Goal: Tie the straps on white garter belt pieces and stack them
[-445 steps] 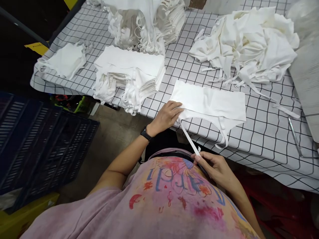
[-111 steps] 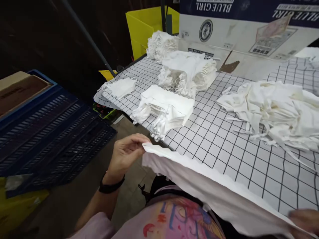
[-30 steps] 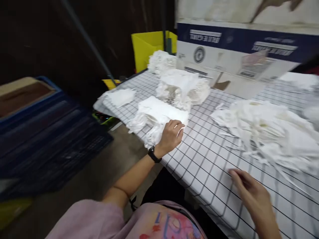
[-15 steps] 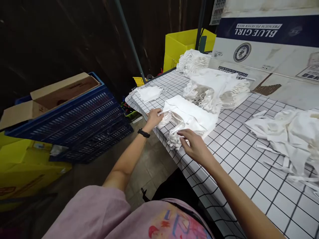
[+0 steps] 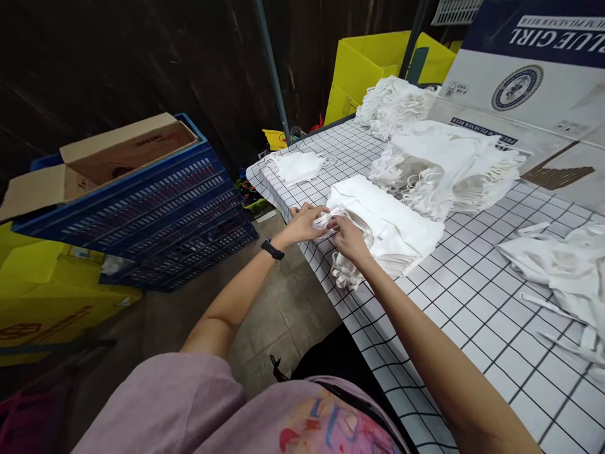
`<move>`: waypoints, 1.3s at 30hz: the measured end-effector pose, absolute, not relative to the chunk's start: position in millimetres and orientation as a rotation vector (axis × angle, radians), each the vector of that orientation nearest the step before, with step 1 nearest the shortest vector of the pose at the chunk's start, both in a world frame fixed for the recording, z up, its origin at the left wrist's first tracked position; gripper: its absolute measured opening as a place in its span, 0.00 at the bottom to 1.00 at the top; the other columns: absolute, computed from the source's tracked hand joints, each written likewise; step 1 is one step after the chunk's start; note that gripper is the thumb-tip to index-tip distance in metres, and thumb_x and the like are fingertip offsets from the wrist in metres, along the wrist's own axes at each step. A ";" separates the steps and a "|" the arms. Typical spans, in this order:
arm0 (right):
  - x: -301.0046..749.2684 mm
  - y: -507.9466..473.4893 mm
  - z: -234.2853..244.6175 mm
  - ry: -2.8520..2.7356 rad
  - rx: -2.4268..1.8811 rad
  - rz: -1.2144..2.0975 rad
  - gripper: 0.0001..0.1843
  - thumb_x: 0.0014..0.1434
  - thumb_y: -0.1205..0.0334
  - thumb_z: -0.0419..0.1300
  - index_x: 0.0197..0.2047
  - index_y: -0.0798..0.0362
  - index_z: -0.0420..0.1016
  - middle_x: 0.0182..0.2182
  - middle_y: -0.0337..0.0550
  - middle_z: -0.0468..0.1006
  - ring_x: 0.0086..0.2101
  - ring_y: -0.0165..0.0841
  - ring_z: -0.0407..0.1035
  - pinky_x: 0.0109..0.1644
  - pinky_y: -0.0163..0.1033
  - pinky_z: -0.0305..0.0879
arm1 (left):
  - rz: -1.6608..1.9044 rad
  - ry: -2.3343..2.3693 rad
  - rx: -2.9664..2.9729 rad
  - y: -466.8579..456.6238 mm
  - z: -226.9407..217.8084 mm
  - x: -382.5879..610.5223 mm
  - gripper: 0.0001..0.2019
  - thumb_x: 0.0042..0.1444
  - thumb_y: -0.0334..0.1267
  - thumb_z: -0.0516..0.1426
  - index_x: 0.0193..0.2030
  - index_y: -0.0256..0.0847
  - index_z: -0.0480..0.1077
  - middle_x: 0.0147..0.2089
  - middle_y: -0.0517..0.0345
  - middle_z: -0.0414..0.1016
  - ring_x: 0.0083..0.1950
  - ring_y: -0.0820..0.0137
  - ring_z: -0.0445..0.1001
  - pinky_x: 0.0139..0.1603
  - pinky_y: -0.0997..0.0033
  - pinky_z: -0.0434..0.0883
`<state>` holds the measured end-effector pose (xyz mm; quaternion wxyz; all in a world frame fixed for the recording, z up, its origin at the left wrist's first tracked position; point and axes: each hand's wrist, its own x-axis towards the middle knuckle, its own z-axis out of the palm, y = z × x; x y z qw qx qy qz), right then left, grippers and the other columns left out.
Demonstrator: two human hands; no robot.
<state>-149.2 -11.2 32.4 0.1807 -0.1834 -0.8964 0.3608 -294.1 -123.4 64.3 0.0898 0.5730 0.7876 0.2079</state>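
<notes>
On the near edge of the table lies a stack of white cloth pieces (image 5: 392, 211) with narrow straps. My left hand (image 5: 307, 223) is at the stack's left corner, its fingers curled round the bunched white straps (image 5: 339, 214). Right beside it, my right hand (image 5: 350, 239) pinches at the same straps, its fingertips close to those of the left. More looped strap ends (image 5: 346, 271) hang at the table edge below my right hand. Exactly what lies between my fingertips is partly hidden.
Larger white cloth stacks (image 5: 444, 157) stand behind, with a small white cloth piece (image 5: 300, 167) at the left. Loose white cloth (image 5: 567, 265) lies on the right of the checked tablecloth (image 5: 477, 302). A printed carton (image 5: 505, 120) stands behind; blue crates (image 5: 155, 202) are left.
My right hand has moved left and up to the straps, beside my left hand, and its fingers have closed. My left hand has reached further over the straps. The view has shifted slightly.
</notes>
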 end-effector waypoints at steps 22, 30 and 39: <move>-145.1 -35.3 44.8 -2.773 -0.356 0.807 0.18 0.53 0.78 0.49 0.37 0.54 0.78 0.47 0.57 0.79 0.49 0.47 0.66 0.54 0.50 0.63 | 0.679 2.330 1.749 -105.4 103.5 -310.5 0.20 0.51 0.29 0.56 0.51 0.44 0.72 0.43 0.56 0.77 0.53 0.57 0.74 0.57 0.57 0.61; -151.7 -35.8 38.5 -2.814 -0.300 0.838 0.21 0.48 0.79 0.51 0.41 0.54 0.78 0.66 0.52 0.70 0.61 0.52 0.60 0.57 0.58 0.63 | 0.690 2.315 1.822 -105.5 101.3 -316.9 0.22 0.56 0.28 0.53 0.57 0.44 0.71 0.47 0.51 0.77 0.56 0.55 0.72 0.55 0.55 0.59; -143.9 -41.5 39.9 -2.830 -0.284 0.788 0.25 0.50 0.82 0.50 0.48 0.61 0.76 0.69 0.66 0.64 0.65 0.49 0.62 0.65 0.52 0.61 | 0.400 2.331 2.402 -96.0 103.0 -320.0 0.28 0.57 0.19 0.46 0.60 0.43 0.70 0.50 0.47 0.77 0.58 0.56 0.69 0.57 0.54 0.57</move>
